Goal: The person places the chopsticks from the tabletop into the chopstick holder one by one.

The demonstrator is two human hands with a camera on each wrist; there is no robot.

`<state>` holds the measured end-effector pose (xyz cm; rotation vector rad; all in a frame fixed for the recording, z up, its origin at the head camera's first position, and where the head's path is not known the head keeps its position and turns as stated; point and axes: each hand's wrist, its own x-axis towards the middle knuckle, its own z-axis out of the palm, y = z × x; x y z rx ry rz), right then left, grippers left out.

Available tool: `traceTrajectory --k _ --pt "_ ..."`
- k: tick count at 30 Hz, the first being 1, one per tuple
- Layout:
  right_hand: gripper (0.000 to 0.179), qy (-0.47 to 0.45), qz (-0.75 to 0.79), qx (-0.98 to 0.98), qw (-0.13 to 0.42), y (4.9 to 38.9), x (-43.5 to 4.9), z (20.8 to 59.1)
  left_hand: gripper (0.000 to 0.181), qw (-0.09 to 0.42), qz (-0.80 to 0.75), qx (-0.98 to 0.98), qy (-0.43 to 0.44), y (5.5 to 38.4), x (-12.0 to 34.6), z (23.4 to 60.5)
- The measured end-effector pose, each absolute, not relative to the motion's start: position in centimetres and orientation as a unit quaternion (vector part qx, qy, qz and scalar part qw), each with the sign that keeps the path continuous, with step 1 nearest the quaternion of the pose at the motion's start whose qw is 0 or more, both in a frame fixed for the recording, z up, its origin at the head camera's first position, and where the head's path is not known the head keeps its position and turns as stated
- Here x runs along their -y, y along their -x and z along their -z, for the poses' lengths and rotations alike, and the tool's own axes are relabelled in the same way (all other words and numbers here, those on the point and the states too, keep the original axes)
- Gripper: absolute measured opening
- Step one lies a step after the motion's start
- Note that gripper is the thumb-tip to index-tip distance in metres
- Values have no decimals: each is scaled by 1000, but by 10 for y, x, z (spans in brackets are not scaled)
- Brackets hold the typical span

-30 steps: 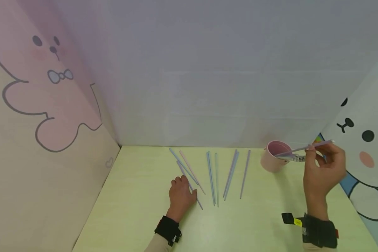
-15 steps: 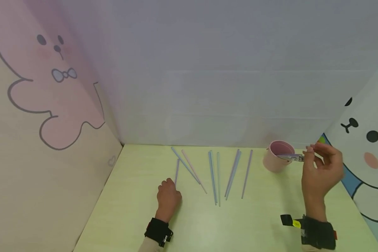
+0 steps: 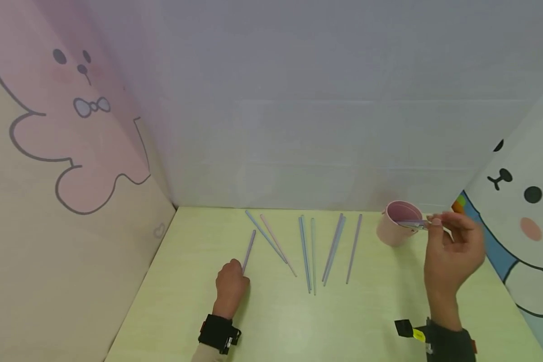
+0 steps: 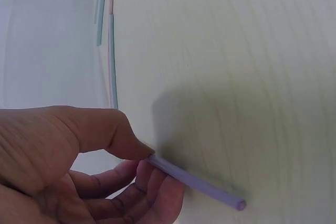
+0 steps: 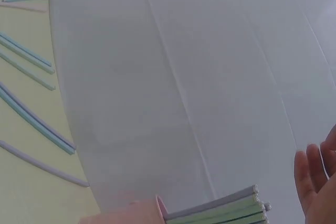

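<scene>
My left hand [image 3: 231,286] pinches a purple straw [image 3: 249,249] low over the left part of the table. In the left wrist view, the straw's near end [image 4: 210,186] sticks out past the thumb and fingertips. My right hand [image 3: 454,251] hovers beside the pink bucket [image 3: 389,232] at the right, its loosely bent fingers [image 5: 316,174] apart from the straws in the right wrist view. Several purple and green straws [image 5: 220,211] lean out of the bucket toward that hand.
A blue straw [image 3: 267,237] crosses a pink straw [image 3: 273,232] right of my left hand. Further right lie blue and green straws [image 3: 313,256], a purple and blue pair [image 3: 334,249] and a lone purple straw [image 3: 354,249]. A pale wall [image 3: 271,125] closes the back.
My left hand has drawn the purple straw leftward, away from the blue and pink ones. The right hand has let go of a straw in the bucket and shifted slightly down and left.
</scene>
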<state>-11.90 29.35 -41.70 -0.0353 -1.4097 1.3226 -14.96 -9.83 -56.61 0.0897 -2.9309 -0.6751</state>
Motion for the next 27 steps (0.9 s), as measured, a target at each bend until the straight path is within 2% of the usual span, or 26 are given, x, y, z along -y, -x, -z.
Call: traceTrajectory --k 9,17,27 --pt "24 -71 -650 562 506 115 -257 430 15 88 271 958 17 148 91 562" --pt "24 -115 -670 581 448 117 -238 457 19 88 318 943 46 146 82 551" --pt "29 -142 -676 609 390 112 -204 480 23 139 327 930 98 144 66 545"
